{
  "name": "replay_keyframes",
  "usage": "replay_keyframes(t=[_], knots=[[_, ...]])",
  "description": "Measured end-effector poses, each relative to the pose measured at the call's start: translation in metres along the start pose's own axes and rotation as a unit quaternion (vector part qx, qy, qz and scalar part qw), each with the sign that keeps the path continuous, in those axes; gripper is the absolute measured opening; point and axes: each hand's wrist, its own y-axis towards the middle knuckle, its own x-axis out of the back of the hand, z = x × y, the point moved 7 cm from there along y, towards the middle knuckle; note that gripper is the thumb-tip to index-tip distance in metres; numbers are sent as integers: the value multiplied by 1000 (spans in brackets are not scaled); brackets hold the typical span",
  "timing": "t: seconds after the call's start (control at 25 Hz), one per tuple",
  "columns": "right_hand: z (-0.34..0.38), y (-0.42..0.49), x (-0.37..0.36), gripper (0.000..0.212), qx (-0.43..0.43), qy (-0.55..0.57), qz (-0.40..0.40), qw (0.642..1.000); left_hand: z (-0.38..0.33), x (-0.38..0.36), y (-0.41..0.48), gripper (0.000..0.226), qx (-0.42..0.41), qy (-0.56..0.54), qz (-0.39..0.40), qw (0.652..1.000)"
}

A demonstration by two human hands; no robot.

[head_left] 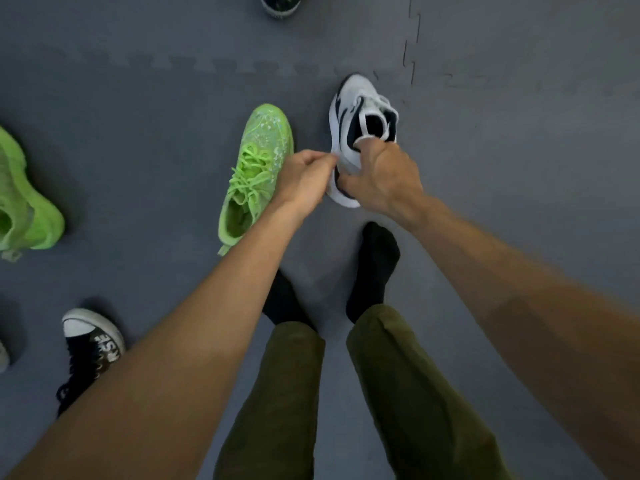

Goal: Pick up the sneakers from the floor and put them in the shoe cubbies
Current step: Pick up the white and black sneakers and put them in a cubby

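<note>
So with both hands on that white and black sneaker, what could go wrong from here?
1. The right hand holds the white and black sneaker only by its heel collar, and the left hand pinches its edge, so it could tip or slip on lifting.
2. The neon green sneaker lies right under the left forearm and could get knocked.
3. No cubbies are in view; other shoes, like the black high-top, litter the floor as trip hazards.

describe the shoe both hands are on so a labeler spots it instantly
Start at the person's right hand, just ahead of the black-socked feet on the grey foam floor. It grips the heel collar of a white sneaker with black panels; the left hand touches its side. Its neighbour, the neon green sneaker, lies untouched.
</note>
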Motion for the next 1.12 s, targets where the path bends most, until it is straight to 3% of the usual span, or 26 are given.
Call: replay_keyframes(t=[0.2, 0.36, 0.6, 0.84, 1.12], knots=[[37, -118, -13, 49, -6, 16, 50, 999, 41, 48, -110, 15, 20, 17, 10, 1000], [71, -197, -23, 31, 33, 6, 73, 997, 80, 87, -189, 19, 54, -10, -10, 998], [115, -287, -64, 26, 130, -57, 114, 983, 141, 131, -273, 10, 27, -103, -93, 990], [175, -370, -149, 23, 176, -102, 149, 968, 229, 216, -344, 9, 39, -174, -162, 971], [284, -427, -269, 24, 216, -126, 129, 960, 357, 325, -370, 20, 42, -217, -151, 964]])
